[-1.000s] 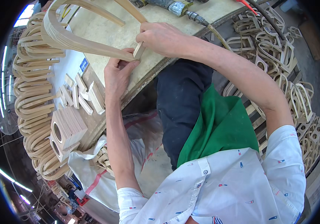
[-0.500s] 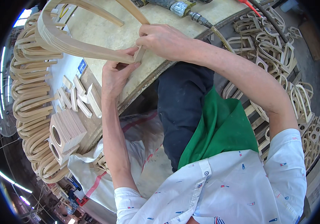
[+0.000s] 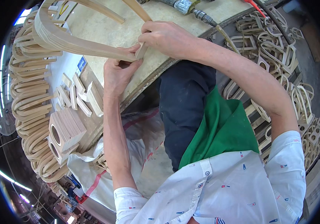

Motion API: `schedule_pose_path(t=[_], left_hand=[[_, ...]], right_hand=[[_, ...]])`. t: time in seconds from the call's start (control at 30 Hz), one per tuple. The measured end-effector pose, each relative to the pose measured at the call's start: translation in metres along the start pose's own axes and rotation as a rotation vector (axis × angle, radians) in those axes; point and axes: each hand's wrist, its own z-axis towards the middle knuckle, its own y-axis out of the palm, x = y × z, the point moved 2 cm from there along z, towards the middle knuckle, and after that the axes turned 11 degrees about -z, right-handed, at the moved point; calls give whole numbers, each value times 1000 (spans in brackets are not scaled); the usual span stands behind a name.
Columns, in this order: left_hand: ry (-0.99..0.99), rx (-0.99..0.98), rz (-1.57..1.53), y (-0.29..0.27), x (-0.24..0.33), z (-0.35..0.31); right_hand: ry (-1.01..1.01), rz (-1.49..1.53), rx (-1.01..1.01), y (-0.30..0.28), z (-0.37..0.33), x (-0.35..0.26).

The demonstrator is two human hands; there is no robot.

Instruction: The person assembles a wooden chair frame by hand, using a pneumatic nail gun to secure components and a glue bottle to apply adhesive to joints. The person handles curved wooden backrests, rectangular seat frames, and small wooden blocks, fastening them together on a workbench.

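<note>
A bent, U-shaped laminated wood frame [image 3: 81, 46] rises over the workbench [image 3: 96, 33], looping round at the far left. My left hand [image 3: 116, 76] is closed on the near end of this frame, thumb below and fingers behind it. Against that end sits a short wooden piece [image 3: 141, 51], pinched by my right hand [image 3: 167, 39], whose fingers hide most of it. Just beyond my right fingers is the end of a straight-looking wooden bar [image 3: 137, 10]; whether it touches them I cannot tell.
Loose wooden blocks [image 3: 81, 93] and stacked blocks with round holes [image 3: 66, 127] lie at left, beside a row of bent frames [image 3: 29, 100]. An air tool with a hose fitting [image 3: 203, 15] rests at the back. More wooden frames [image 3: 275, 52] are piled at right; a white sack [image 3: 89, 173] hangs below.
Both hands have shifted very slightly to the right with the frame end and the short piece. Their grips look the same.
</note>
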Motion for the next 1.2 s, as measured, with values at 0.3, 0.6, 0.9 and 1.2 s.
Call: schedule_pose_path(t=[0.3,0.6,0.9,1.2], left_hand=[[-12,10,3,-2,-5,2],[40,-77,-19,-7,-2,7],[-13,-96,76,-9,3,7],[-61,-109,116,-9,9,7]], right_hand=[[-31,-3,43,-1,0,1],[-37,-8,41,0,1,-2],[100,125,187,-45,4,-15],[411,-619,-129,-3,46,89]])
